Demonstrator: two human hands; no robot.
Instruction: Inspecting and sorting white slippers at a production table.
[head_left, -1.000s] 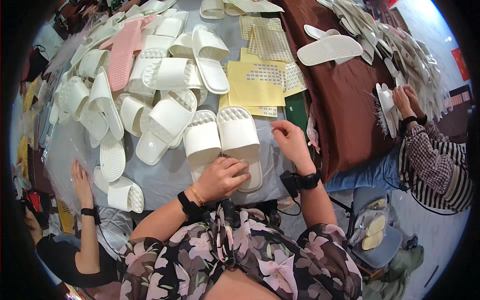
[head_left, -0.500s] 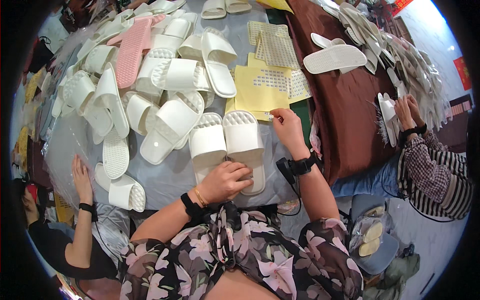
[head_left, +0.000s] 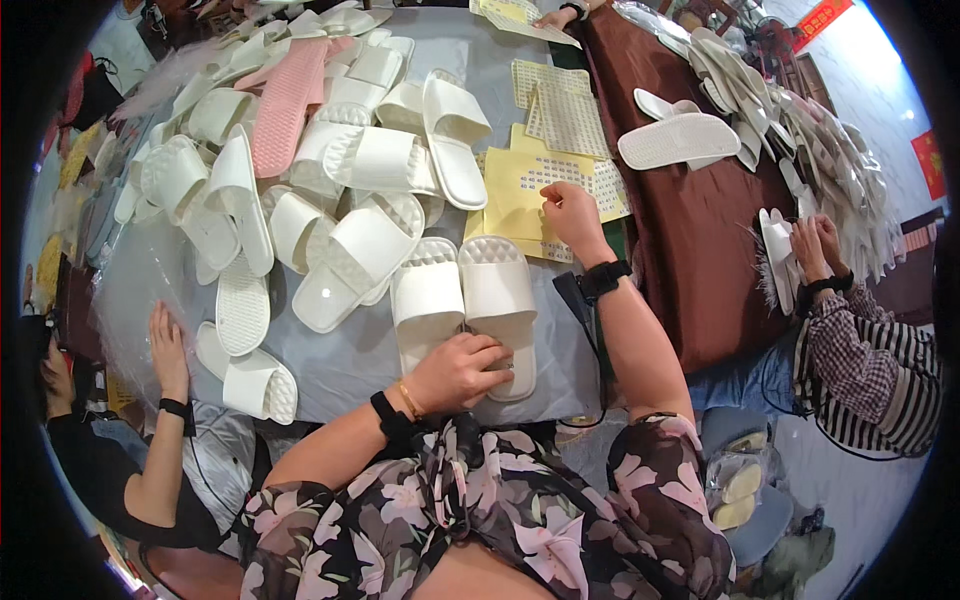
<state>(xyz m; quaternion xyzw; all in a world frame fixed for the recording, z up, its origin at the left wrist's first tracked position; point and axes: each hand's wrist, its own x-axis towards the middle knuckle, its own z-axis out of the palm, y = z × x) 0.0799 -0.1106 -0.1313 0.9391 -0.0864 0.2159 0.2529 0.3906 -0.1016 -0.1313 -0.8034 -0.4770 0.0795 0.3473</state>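
A pair of white slide slippers (head_left: 497,290) lies side by side on the cloth in front of me, straps up. My left hand (head_left: 462,371) is closed over the heel ends, its bent fingers on the right slipper's insole. Beyond them and to the right lie yellow sticker sheets (head_left: 508,205) with rows of small white labels. My right hand (head_left: 575,218) is pinched together just above the sheets. Whatever its fingertips hold is too small or too hidden to make out.
Loose white slippers (head_left: 375,160), with a pink one (head_left: 287,115) among them, heap up at the left. Brown cloth (head_left: 690,230) carries more slippers to the right. Co-workers' hands show at left (head_left: 168,350), right (head_left: 815,250) and far edge (head_left: 556,17).
My right hand has moved from the sheets' near edge farther up over the labels. At the far edge, a pair of slippers is gone and a co-worker's hand now holds sheets.
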